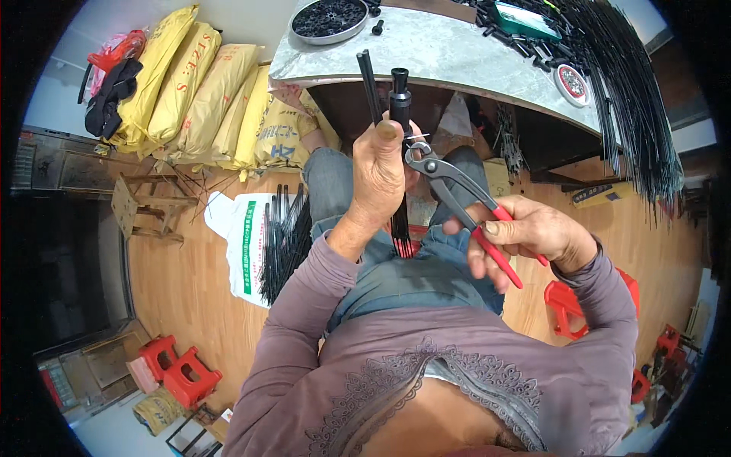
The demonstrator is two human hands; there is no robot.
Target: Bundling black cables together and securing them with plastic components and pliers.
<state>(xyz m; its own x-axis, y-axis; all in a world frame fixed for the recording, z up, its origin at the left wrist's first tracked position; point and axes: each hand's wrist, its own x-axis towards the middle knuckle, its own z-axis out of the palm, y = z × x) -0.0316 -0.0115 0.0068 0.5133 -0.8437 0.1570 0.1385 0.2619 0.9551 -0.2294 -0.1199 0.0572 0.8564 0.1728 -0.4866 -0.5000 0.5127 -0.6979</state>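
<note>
Upright in my left hand (381, 164), fingers closed round it, is a black umbrella-like frame (400, 99) with a thick collared top and thin ribs hanging below. A pair of dark rods (368, 80) sticks up beside it from the same grip. My right hand (525, 232) grips red-handled pincers (454, 185). Their round jaws sit against the frame just beside my left fingers, where a short thin wire (417, 136) shows. Whether the jaws bite on the wire cannot be made out. My left fingers hide the middle of the frame.
Ahead stands a marble-patterned table (449, 53) with a tray (329, 21) of small black parts and a round tin (571, 82). Long black ribs (632, 99) hang off its right end. Yellow sacks (221, 99), a wooden stool (148, 206) and black rods (285, 244) lie leftward; red stools (567, 308) stand behind.
</note>
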